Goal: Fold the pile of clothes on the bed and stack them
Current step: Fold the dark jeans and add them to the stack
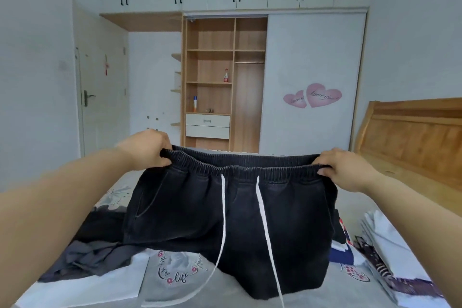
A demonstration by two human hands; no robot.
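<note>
Left hand (147,149) and right hand (343,169) grip black shorts (232,212)

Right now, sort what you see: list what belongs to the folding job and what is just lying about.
Job:
- black shorts, held up by the waistband in left hand and right hand
- grey garment, unfolded on the bed
- white shirt
- folded stack

Lying about:
- red-capped bottle on a wardrobe shelf
- blue-capped can on a lower shelf
- heart stickers

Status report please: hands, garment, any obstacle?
Left hand and right hand grip black shorts by waistband, held up. Unfolded clothes below. Nothing blocking.
</note>
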